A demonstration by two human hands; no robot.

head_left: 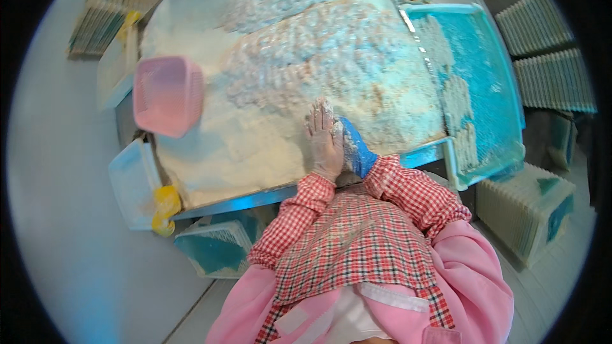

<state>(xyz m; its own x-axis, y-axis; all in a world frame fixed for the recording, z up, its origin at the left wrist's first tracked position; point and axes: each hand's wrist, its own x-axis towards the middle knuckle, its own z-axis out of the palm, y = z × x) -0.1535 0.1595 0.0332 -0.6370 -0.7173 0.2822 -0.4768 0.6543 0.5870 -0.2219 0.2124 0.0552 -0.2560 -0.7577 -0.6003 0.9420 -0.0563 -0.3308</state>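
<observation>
Over on the far left, a stack of ribbed trays (105, 16) stands beyond the table, with a pale tub (131, 185) lower down beside some yellow wrapping (167, 201). Next along, the pink basket (167, 97) sits at the table's left side, next to a broad spread of flour (236, 153). Now the middle: the left hand (326, 143) is up against the right, its fingers straight and floury, gripping nothing that shows. The heap of floured lumps (331, 51) lies straight ahead of those fingertips, spread widest from side to side across the table; whether they touch its near edge, I can't tell. Just right of it comes the right hand (357, 148) in its blue glove, partly covered, so its grip can't be read. Neither hand is clearly nearer the heap, though the left's fingertips show farther forward. Right again, the blue tray (494, 86) carries pale floury strips (457, 97), and more ribbed trays (554, 79) stand at the far edge.
</observation>
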